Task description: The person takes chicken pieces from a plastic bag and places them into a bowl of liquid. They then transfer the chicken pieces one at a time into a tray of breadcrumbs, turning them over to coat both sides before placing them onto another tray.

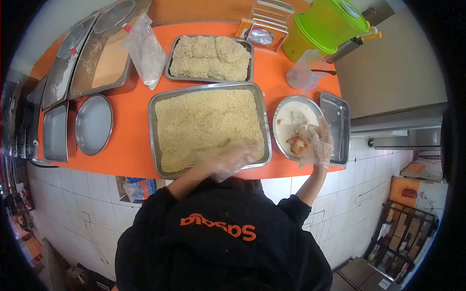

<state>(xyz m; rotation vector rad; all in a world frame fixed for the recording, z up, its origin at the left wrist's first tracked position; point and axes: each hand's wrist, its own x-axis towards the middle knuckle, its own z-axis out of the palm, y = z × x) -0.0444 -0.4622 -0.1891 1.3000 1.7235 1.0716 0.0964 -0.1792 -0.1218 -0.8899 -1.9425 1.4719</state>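
My right hand [320,148], in a clear plastic glove, is at the right side of a steel bowl [275,138] of white batter. Its fingers are bent around a piece of raw meat [297,145] that is partly coated in the batter. More pale, coated meat [297,119] lies further back in the bowl. Over the front right part of a deep steel tray [152,131] of yellowish breadcrumbs [208,114] is my left hand [236,157], also gloved. Motion smears its fingers, so their position does not show.
Behind the crumb tray stands a tray of breaded pieces [211,58]. A plastic jug [307,72] and green tubs [318,29] are at back right, a steel tray [338,121] right of the bowl. At left are a flour bag [145,53], steel pans [94,125] and sieves [115,17].
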